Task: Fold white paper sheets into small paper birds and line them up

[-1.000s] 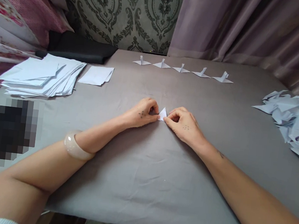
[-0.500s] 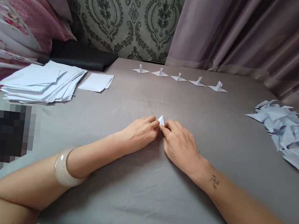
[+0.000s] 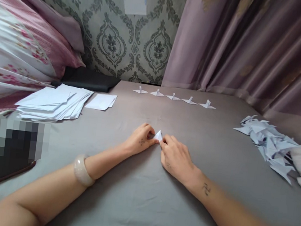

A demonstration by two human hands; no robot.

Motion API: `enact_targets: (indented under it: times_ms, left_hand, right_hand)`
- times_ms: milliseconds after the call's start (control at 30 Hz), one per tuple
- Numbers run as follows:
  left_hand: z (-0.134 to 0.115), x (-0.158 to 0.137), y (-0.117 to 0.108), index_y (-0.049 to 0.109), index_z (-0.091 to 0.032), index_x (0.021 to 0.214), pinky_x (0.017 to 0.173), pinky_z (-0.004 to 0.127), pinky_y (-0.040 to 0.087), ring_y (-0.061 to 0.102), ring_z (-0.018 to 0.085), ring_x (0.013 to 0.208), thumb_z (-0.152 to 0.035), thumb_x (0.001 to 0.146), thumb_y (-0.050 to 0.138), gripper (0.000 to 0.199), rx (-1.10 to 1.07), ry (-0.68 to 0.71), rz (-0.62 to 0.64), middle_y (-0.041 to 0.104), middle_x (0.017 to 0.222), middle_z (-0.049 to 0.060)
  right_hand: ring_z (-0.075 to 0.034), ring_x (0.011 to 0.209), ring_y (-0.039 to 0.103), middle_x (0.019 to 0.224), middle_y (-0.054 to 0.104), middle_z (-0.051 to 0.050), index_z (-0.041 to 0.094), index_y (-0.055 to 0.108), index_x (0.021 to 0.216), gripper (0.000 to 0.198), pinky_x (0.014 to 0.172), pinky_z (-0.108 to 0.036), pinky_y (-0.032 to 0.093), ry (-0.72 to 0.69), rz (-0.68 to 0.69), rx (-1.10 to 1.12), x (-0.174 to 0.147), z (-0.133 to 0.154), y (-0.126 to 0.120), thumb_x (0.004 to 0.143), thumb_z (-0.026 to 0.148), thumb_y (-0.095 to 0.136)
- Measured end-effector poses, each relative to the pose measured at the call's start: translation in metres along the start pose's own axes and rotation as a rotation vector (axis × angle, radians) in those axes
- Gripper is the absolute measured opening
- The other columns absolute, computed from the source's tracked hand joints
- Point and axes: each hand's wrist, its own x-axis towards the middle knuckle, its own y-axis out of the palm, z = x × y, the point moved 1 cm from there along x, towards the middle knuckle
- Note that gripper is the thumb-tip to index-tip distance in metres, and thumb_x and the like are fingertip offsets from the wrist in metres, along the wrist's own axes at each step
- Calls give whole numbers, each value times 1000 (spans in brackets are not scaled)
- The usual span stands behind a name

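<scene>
"Folded paper (image 3: 159, 136): where is it held?"
"On the near side of the paper figures (image 3: 173, 97)."
"And the grip?"
"Its opposite edges are pinched by the left hand (image 3: 141, 139) and right hand (image 3: 177, 154)."

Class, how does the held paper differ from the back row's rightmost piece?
The held paper shows a compact triangle; the row piece has two side points and an upright middle. The held paper is between the left hand and right hand, while the row piece rests untouched on the table. Both are white and folded.
</scene>
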Motion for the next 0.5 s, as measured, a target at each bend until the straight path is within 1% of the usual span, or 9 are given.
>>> enact_targets:
  times_ms: [100, 167, 233, 300, 367, 433, 500]
  left_hand:
    - [1, 2, 3, 64, -16, 88, 72, 30, 49, 54, 13, 74, -34, 77, 67, 22, -76, -76, 12, 56, 92, 6]
    - [-1, 4, 3, 66, -14, 85, 74, 29, 48, 53, 13, 75, -31, 74, 69, 20, -125, -139, 35, 55, 91, 5]
    - [-2, 5, 2, 67, -14, 81, 75, 27, 47, 53, 12, 76, -29, 70, 72, 19, -160, -193, 28, 55, 90, 4]
    - [-3, 5, 1, 67, -14, 77, 69, 24, 44, 51, 11, 72, -28, 68, 73, 17, -201, -227, 19, 55, 85, 2]
    - [-3, 4, 0, 65, -14, 74, 58, 21, 39, 48, 10, 63, -30, 68, 71, 18, -298, -254, 41, 53, 74, -1]
    - [-4, 2, -1, 63, -14, 75, 52, 20, 33, 43, 8, 55, -35, 70, 69, 23, -462, -267, 61, 51, 64, -3]
    - [-6, 0, -3, 61, -14, 77, 52, 20, 34, 45, 8, 55, -39, 70, 70, 27, -625, -239, 18, 54, 64, -3]
  right_hand:
    - [-20, 89, 58, 94, 65, -9, 18, 65, 83, 25, 65, -30, 43, 46, -99, 103, 1, -5, 7, 83, 7, 42]
    - [-19, 89, 59, 92, 66, -7, 20, 64, 83, 23, 65, -29, 42, 124, -184, 225, 4, -10, 13, 81, 9, 43]
    - [-19, 85, 60, 90, 67, -5, 21, 62, 81, 19, 67, -29, 42, 204, -223, 372, 8, -16, 19, 80, 12, 45]
    - [-18, 79, 62, 88, 67, -4, 21, 60, 86, 16, 69, -30, 44, 292, -236, 519, 12, -20, 23, 78, 16, 48]
    - [-17, 75, 63, 88, 68, -4, 21, 58, 92, 19, 71, -31, 45, 355, -248, 643, 15, -23, 25, 75, 18, 50]
    - [-17, 76, 63, 92, 68, -4, 20, 55, 96, 24, 74, -33, 47, 368, -288, 735, 16, -24, 25, 72, 19, 51]
    - [-17, 77, 63, 95, 68, -5, 20, 54, 95, 25, 74, -33, 48, 355, -361, 812, 17, -23, 23, 71, 19, 51]
